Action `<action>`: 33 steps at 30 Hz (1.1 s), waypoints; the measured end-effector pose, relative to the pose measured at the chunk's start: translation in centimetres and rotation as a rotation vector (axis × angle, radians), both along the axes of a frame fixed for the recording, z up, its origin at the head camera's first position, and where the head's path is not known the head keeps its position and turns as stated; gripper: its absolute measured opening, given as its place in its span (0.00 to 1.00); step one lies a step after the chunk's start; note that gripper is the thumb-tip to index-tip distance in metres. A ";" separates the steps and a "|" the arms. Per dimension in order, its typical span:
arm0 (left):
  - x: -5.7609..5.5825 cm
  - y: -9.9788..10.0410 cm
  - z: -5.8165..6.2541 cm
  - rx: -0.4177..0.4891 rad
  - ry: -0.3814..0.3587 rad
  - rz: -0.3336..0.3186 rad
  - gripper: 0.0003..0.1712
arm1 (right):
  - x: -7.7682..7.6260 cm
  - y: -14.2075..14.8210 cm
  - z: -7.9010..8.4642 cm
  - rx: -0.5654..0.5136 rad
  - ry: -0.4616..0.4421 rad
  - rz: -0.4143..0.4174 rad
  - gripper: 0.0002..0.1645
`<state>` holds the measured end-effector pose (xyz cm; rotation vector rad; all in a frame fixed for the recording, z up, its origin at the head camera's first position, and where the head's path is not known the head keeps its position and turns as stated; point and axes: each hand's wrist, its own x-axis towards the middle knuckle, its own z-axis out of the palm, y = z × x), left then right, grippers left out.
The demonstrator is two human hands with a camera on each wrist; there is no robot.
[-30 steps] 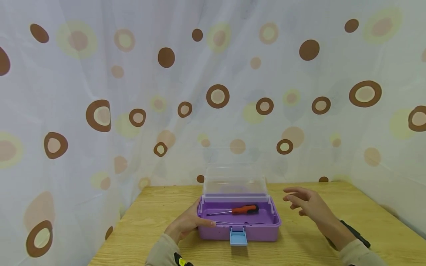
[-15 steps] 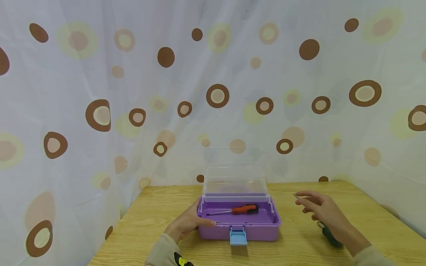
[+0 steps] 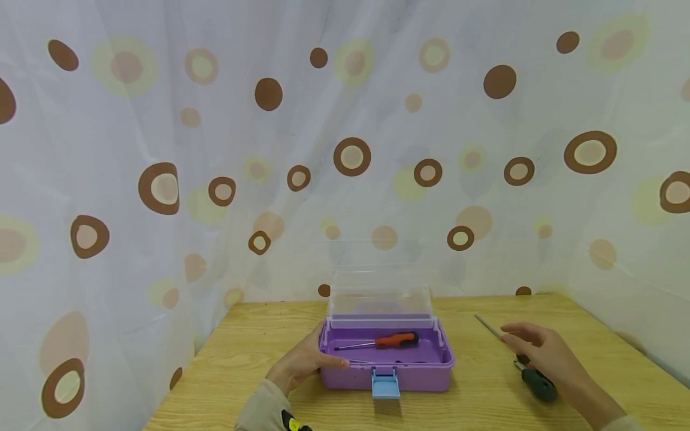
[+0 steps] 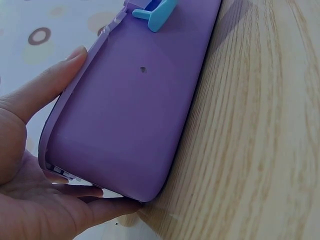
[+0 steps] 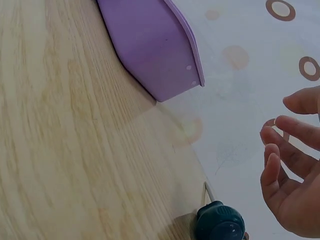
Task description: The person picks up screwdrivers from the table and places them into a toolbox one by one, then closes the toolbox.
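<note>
A purple toolbox (image 3: 385, 377) with a blue latch (image 3: 385, 385) stands on the table, its clear lid (image 3: 380, 293) raised. Inside it lies a red-and-black screwdriver (image 3: 396, 340); a thin metal rod (image 3: 362, 361) shows by the front rim, partly hidden. My left hand (image 3: 307, 359) grips the left end, thumb over the front rim and fingers along the outside. To the right, my right hand (image 3: 544, 359) hovers with loosely bent fingers and holds nothing. Below it lies a dark green handle (image 3: 539, 384), with a metal shaft (image 3: 487, 326) reaching to the left; my hand hides where they meet.
The box and tools rest on a wooden table (image 3: 259, 335). Behind and along the sides hangs a pale curtain (image 3: 388, 197) with brown and yellow dots. The raised lid leans back toward the curtain.
My right hand has moved right and toward me, uncovering the metal shaft and more of the dark green handle. My left hand and the toolbox have stayed in place.
</note>
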<state>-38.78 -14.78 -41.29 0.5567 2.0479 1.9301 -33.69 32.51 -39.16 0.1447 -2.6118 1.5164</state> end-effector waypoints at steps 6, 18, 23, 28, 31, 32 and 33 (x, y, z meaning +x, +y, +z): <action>-0.1 0.0 0.0 0.004 0.018 -0.017 0.68 | 0.1 1.0 -0.7 0.099 0.015 -0.026 0.38; -0.2 0.0 0.0 0.007 0.030 -0.025 0.71 | 0.7 1.9 -2.4 0.452 0.256 -0.069 0.24; -0.1 0.0 0.0 0.003 0.030 -0.021 0.71 | 1.0 2.6 -2.8 0.521 0.240 -0.074 0.22; -0.1 0.0 0.0 0.001 0.025 -0.014 0.71 | 1.1 3.1 -3.1 0.547 0.155 -0.061 0.21; -0.1 0.0 0.0 0.003 0.021 -0.017 0.71 | 1.1 3.4 -3.3 0.572 0.113 -0.058 0.22; -0.1 0.0 0.0 0.005 0.019 -0.020 0.71 | 1.0 3.5 -3.4 0.578 0.102 -0.058 0.23; -0.1 0.0 -0.1 0.006 0.020 -0.022 0.71 | 1.0 3.5 -3.5 0.583 0.091 -0.060 0.23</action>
